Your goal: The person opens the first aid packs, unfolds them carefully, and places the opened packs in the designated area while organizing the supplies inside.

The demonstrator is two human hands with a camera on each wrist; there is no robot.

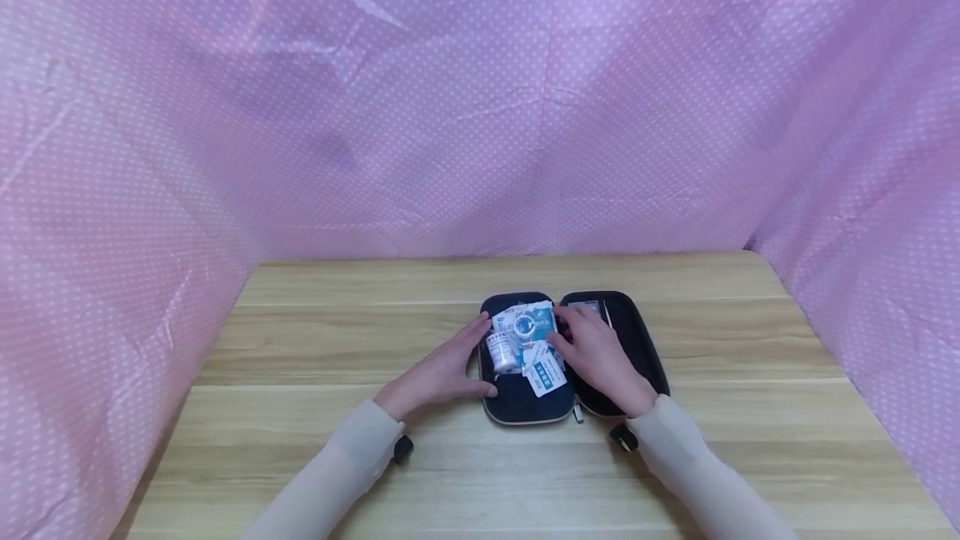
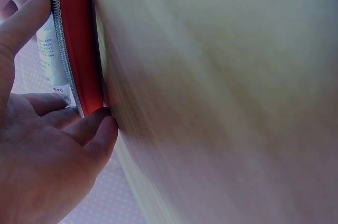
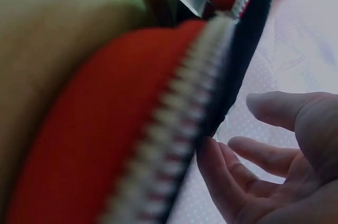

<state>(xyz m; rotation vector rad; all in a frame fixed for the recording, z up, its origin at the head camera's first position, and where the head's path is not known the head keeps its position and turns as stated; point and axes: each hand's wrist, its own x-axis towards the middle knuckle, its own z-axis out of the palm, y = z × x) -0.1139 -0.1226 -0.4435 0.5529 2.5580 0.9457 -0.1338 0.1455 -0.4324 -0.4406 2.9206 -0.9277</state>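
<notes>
Printed packets [image 1: 540, 319] and a white roll [image 1: 501, 352] lie in the left half of the unfolded black case [image 1: 528, 408]. Right hand [image 1: 600, 357] reaches over the case's hinge side, fingertips at the packets' right edge; grip loosely parted, thumb apart from fingers. Left hand [image 1: 442, 373] spans the case's left rim, grip spread, fingertips touching it. Zip pull [image 1: 577, 413] sits at the case's near side, between the halves. Tabletop [image 1: 300, 440] runs wide left and right of the case; its far edge is near the case's far rim. Dotted pink cloth [image 1: 480, 107] hangs beyond.
</notes>
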